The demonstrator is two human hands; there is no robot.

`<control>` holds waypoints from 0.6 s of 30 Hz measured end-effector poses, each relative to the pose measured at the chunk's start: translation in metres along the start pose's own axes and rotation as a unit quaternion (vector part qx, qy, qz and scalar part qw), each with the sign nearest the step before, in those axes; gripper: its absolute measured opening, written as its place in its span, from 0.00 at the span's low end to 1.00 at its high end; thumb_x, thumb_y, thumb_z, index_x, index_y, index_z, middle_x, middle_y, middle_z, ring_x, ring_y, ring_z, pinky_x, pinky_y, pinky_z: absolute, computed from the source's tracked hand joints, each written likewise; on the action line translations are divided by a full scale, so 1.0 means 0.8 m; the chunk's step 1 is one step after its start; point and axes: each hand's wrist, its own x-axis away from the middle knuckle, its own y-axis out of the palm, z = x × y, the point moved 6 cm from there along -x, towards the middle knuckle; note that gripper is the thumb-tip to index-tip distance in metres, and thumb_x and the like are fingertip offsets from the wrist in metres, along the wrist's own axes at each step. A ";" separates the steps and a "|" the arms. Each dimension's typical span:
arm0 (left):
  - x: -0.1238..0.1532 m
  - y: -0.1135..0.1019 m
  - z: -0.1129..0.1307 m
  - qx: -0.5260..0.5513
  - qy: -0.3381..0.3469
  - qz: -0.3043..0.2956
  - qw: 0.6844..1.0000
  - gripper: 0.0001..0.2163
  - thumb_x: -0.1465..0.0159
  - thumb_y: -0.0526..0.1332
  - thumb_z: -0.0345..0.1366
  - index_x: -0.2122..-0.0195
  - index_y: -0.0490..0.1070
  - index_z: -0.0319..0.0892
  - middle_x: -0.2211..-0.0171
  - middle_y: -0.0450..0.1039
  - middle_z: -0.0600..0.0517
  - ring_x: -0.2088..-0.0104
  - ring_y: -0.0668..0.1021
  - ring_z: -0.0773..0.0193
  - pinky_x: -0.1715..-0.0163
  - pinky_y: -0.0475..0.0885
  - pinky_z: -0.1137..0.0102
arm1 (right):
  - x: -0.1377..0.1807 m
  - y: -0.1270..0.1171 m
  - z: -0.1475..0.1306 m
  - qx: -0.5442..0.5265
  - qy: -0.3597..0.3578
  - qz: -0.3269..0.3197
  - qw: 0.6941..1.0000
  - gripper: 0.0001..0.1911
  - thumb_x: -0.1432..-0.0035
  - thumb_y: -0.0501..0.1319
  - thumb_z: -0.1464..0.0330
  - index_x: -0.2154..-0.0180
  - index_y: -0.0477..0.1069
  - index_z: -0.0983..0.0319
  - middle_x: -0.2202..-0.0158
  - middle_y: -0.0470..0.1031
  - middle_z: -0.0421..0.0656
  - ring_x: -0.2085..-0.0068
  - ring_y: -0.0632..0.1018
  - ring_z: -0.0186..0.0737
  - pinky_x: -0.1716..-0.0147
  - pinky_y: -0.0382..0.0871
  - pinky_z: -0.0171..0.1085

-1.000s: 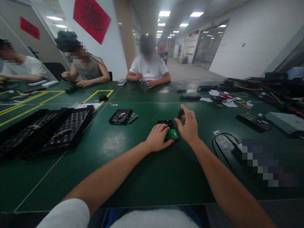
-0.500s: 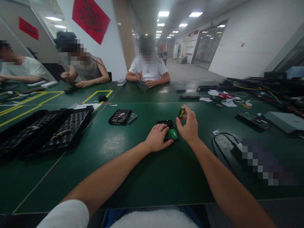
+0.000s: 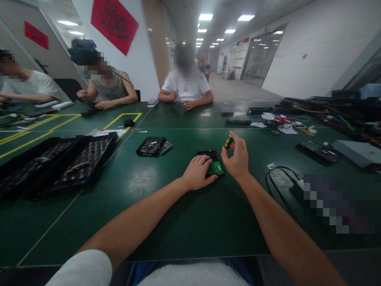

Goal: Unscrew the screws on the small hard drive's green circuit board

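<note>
Head view: a hard drive (image 3: 213, 161), green circuit board up, lies on the green table (image 3: 178, 214).
Left hand (image 3: 197, 172) presses flat on the drive; right hand (image 3: 236, 159) pinches a yellow-and-black screwdriver (image 3: 228, 141) just above it.

Clearance, green table (image 3: 166, 206):
- Near centre/left: bare mat, free passage.
- Left: two black trays (image 3: 59, 165), block that flank.
- Far centre-left: opened hard drive (image 3: 150, 145) w/ loose board; open gap btw it and the hands.
- Right, near: black cable loop (image 3: 281, 178), snag risk.
- Right, far: flat device (image 3: 318, 151), grey box (image 3: 357, 153), wire clutter (image 3: 333, 109).
- Far edge: seated people.
</note>
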 end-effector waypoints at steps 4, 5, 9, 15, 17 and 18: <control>-0.001 -0.001 0.001 -0.004 0.001 0.001 1.000 0.33 0.34 0.60 0.56 0.36 0.67 0.37 0.37 0.68 0.38 0.36 0.69 0.43 0.34 0.62 0.49 | 0.000 0.002 -0.001 -0.009 -0.011 -0.010 1.000 0.34 0.36 0.60 0.69 0.31 0.56 0.56 0.43 0.67 0.51 0.58 0.76 0.44 0.55 0.80 0.49; -0.001 -0.001 0.002 -0.005 0.001 0.001 1.000 0.33 0.34 0.60 0.56 0.36 0.67 0.36 0.38 0.68 0.38 0.36 0.69 0.43 0.34 0.62 0.49 | 0.000 0.002 -0.001 -0.010 -0.011 -0.013 1.000 0.33 0.36 0.61 0.67 0.31 0.56 0.55 0.44 0.67 0.51 0.58 0.76 0.44 0.55 0.80 0.49; -0.001 0.000 0.002 -0.007 0.003 0.003 1.000 0.33 0.34 0.61 0.56 0.36 0.67 0.36 0.37 0.68 0.38 0.36 0.69 0.44 0.33 0.62 0.50 | 0.000 0.001 0.002 0.003 -0.004 -0.017 1.000 0.32 0.35 0.61 0.64 0.31 0.58 0.53 0.49 0.67 0.48 0.60 0.75 0.43 0.55 0.80 0.51; 0.000 -0.001 0.001 0.001 0.003 0.002 1.000 0.32 0.34 0.61 0.56 0.36 0.67 0.38 0.38 0.68 0.38 0.36 0.69 0.43 0.34 0.63 0.49 | 0.003 0.008 0.004 -0.026 0.002 -0.027 0.999 0.36 0.35 0.59 0.68 0.28 0.50 0.56 0.43 0.67 0.53 0.56 0.77 0.46 0.55 0.81 0.52; 0.000 -0.001 0.001 0.004 0.001 0.000 1.000 0.32 0.34 0.61 0.56 0.36 0.67 0.39 0.38 0.67 0.38 0.35 0.68 0.43 0.34 0.63 0.48 | 0.004 0.009 0.004 -0.036 0.004 -0.030 0.999 0.37 0.35 0.59 0.68 0.28 0.50 0.56 0.42 0.67 0.54 0.56 0.78 0.47 0.55 0.81 0.52; 0.000 -0.001 0.001 0.004 0.000 -0.001 1.000 0.32 0.34 0.61 0.56 0.36 0.67 0.39 0.37 0.67 0.38 0.35 0.68 0.43 0.34 0.63 0.48 | 0.004 0.009 0.004 -0.038 0.004 -0.030 0.999 0.36 0.34 0.59 0.67 0.29 0.50 0.55 0.42 0.67 0.53 0.56 0.78 0.47 0.55 0.82 0.51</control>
